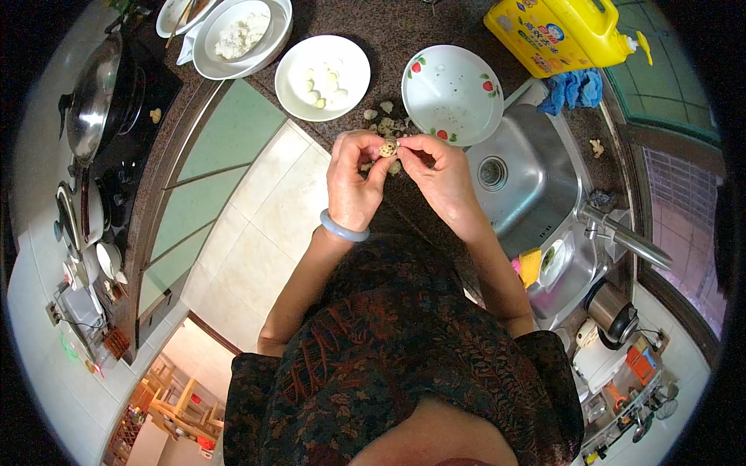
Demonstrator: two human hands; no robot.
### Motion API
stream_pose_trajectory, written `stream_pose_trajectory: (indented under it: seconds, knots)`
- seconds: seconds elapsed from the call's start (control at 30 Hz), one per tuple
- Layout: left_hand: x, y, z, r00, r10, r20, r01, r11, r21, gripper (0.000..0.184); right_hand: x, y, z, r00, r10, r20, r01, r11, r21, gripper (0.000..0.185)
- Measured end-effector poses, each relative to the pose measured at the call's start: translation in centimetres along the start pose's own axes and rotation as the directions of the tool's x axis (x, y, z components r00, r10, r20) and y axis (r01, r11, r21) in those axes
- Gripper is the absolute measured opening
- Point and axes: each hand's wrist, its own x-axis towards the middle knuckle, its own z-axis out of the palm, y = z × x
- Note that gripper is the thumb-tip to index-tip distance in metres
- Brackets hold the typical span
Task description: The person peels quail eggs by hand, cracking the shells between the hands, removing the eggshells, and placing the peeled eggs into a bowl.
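Between the thumb and fingers of my left hand (355,172) is a small speckled quail egg (388,147), still showing brown-spotted shell. The fingertips of my right hand (444,182) pinch together at the egg's right side, with a tiny pale bit at the tips. Shell pieces (386,124) lie scattered on the counter just beyond my hands. Ahead on the left, a white bowl (350,56) holds several peeled eggs (322,88). A larger white bowl with strawberry prints (447,71) stands ahead on the right, dark specks inside it.
A steel sink (536,182) with a faucet (633,242) lies to the right. Behind it stand a yellow detergent jug (556,35) and a blue cloth (571,91). At back left is a bowl of white crumbly food (242,37); a wok (97,101) sits farther left.
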Motion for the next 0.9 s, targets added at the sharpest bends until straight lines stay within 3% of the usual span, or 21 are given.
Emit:
stream_pose_trajectory:
  seconds: [0.07, 0.37, 0.43, 0.47, 0.53, 0.8, 0.9]
  knots:
    - [0.0, 0.1, 0.0, 1.000, -0.002, -0.002, 0.002, 1.000, 0.005, 0.034, 0.1, 0.3, 0.2, 0.998, -0.062, -0.023, 0.062, 0.998, -0.031, 0.014]
    - [-0.1, 0.2, 0.1, 1.000, -0.004, 0.003, 0.004, 1.000, 0.010, 0.034, 0.1, -0.5, 0.6, 0.995, -0.081, -0.057, 0.072, 0.986, -0.151, 0.016]
    - [-0.3, 0.0, 0.2, 0.988, -0.151, 0.042, 0.156, 0.952, -0.263, 0.034, 0.1, -0.4, 0.6, 0.995, -0.083, -0.050, 0.075, 0.986, -0.151, 0.016]
    - [-0.3, -0.2, 0.2, 0.988, -0.150, 0.042, 0.156, 0.952, -0.263, 0.034, 0.2, -0.4, 0.5, 0.995, -0.085, -0.043, 0.078, 0.985, -0.152, 0.016]
    - [-0.1, -0.8, -0.1, 0.970, -0.207, 0.125, 0.242, 0.812, -0.532, 0.033, 0.3, -0.3, 0.5, 0.995, -0.084, -0.048, 0.077, 0.987, -0.142, 0.017]
    - [0.5, -0.2, -1.9, 0.844, -0.411, 0.345, 0.530, 0.542, -0.652, 0.029, 0.7, 0.2, -0.3, 1.000, -0.003, -0.030, -0.001, 0.990, -0.143, 0.013]
    - [0.3, -0.7, -2.0, 0.839, -0.405, 0.364, 0.541, 0.542, -0.644, 0.034, 0.7, 0.4, -0.5, 1.000, 0.013, 0.012, -0.011, 0.994, -0.105, 0.014]
